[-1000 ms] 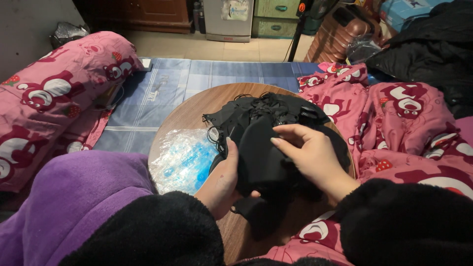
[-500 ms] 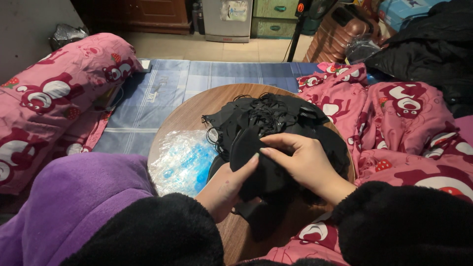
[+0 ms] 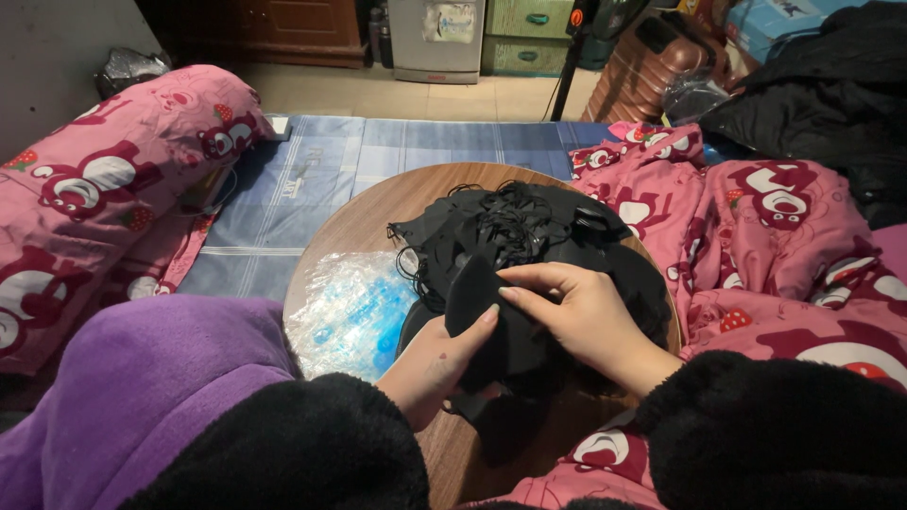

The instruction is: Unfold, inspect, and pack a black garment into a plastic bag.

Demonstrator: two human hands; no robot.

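Both hands meet over a round wooden table [image 3: 364, 222], forearms coming up from the bottom edge in thick black fleecy sleeves [image 3: 775, 430]. Left hand [image 3: 436, 357]: palm turned partly up, thumb stretched toward the right hand, its nail just showing against the black fabric piece [image 3: 491, 326] it supports from below; the other left fingers are tucked under the cloth and hidden, so the grip reads as a loose cradle with thumb on top. Right hand [image 3: 581, 316]: knuckles up, wrist angled in from the right, fingers curled down and pinching the upper edge of the same black piece, index tip near the left thumb. The piece sits between and under the fingertips, folded, dark enough that seams and shape are hard to make out. Just beyond the fingertips lies a heap of black fabric pieces with thin loops [image 3: 515, 227], tangled; single items cannot be counted. Left of the left thumb, touching the heap's edge, lies a crinkled clear plastic bag with blue print [image 3: 350, 312]. A strip of black cloth hangs below the hands toward the table's near edge, partly lost in shadow. Purple fabric [image 3: 132, 378] covers the lower left; pink patterned bedding [image 3: 784, 236] lies right of the right hand. The sleeves are cut off by the frame.
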